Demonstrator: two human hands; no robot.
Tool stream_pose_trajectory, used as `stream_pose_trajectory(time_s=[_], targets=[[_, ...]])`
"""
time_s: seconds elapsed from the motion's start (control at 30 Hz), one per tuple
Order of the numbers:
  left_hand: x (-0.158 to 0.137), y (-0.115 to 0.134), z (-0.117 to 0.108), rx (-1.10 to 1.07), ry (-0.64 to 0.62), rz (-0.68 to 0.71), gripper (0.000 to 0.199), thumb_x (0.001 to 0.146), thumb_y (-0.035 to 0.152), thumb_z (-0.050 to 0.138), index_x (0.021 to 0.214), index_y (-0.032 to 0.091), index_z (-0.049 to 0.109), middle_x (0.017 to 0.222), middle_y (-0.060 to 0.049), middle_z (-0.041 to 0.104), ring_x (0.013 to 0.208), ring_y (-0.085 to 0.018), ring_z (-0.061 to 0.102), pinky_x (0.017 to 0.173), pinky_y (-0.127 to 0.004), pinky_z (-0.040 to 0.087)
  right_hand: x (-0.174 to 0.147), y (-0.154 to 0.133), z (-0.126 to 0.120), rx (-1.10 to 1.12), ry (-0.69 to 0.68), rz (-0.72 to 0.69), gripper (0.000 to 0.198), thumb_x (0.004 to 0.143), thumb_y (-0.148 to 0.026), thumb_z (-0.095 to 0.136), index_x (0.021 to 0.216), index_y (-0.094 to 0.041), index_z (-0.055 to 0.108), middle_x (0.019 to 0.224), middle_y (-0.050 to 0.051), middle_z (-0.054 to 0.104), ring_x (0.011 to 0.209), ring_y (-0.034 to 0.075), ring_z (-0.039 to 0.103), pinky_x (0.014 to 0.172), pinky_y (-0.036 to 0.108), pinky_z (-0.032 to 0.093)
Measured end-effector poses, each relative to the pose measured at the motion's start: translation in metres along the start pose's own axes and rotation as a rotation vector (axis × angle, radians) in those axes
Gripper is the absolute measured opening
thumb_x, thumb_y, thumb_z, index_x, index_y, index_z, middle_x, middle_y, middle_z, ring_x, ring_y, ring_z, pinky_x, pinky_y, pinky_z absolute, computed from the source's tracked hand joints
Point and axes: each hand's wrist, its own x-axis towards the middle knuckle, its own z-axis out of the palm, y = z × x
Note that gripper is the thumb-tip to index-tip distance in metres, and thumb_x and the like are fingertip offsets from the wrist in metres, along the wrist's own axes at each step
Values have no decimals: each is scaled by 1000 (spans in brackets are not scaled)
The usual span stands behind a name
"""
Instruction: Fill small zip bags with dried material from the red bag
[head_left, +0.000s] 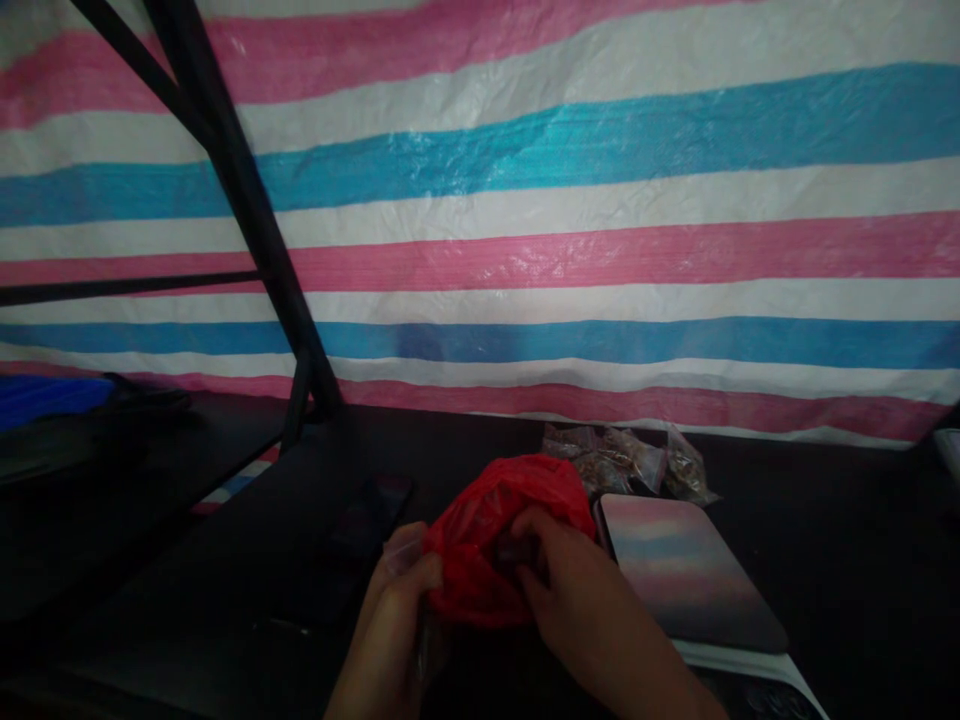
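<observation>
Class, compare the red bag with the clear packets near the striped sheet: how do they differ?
Colour: the red bag is red, while the clear packets are see-through, showing brownish contents.
Size: the red bag looks larger than any one of the clear packets.
Pose: the left hand grips the red bag; the clear packets lie on the black table.
Shared: both look like thin, crinkled plastic.

Hands point(401, 590), two; red bag point(469, 520), one; clear packets point(686, 470), at least three, overlapping, exact number unclear; scale point(690, 570), one; phone-like slab point(386, 495), one; striped sheet point(600, 250), one; worktops point(862, 560), two.
</observation>
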Motion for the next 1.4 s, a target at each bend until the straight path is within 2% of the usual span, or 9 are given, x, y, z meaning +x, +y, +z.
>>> stream_pose_trajectory(time_s=[0.2,0.37,0.57,0.73,0.93,1.03,1.2,1.3,1.4], targets=[[-4,9,12,-43,-29,-53,22,50,18,71,71,21,64,68,4,62,61,-15,61,54,-24,47,5,9,6,125,33,22,49,87,-5,57,130,-24,71,129,9,76,120,27,70,103,40,48],[-8,12,15,-103,-36,-57,25,49,18,74,68,20,59,66,6,57,55,-11,52,53,-23,45,8,5,2,284,-7,56,42,84,-5,54,116,-21,77,118,8,80,114,28,72,102,43,51],[4,2,8,134,45,219,39,57,25,80,87,24,54,74,7,59,65,-14,58,61,-26,50,10,9,-8,503,-4,28,34,83,-9,53,109,-20,72,115,8,80,110,25,73,102,41,53],[10,1,3,425,132,500,50,64,43,87,93,26,51,80,7,53,70,-15,55,64,-27,48,8,9,-23,466,46,-15,24,87,-20,56,107,-21,69,116,9,78,108,26,72,100,43,53],[-5,7,2,292,229,660,49,70,37,83,104,28,49,85,6,51,72,-16,53,69,-28,45,8,4,-34,452,133,-21,24,88,-23,56,108,-23,70,114,9,78,106,27,73,97,44,56],[-15,6,4,396,281,749,49,71,35,83,109,30,51,88,4,54,75,-18,56,71,-29,48,8,-1,-33,369,173,-27,27,89,-20,55,111,-24,70,116,8,78,108,26,73,99,43,55],[-11,-8,16,498,195,629,44,73,36,84,102,27,53,86,3,61,76,-20,64,70,-31,53,10,-5,-16,-71,181,-6,37,89,-7,54,118,-20,73,125,12,75,117,31,68,105,47,49],[4,-15,23,485,76,470,56,73,32,83,119,25,53,107,-5,71,96,-24,72,85,-36,57,13,-6,-7,-270,103,34,42,90,-4,51,125,-14,73,133,17,72,126,36,64,110,51,47],[18,-19,27,452,-37,349,65,73,24,80,131,22,50,102,-7,76,91,-26,77,85,-38,59,15,-5,-4,-317,72,43,44,93,-5,49,130,-12,72,135,17,71,129,36,62,112,49,45]])
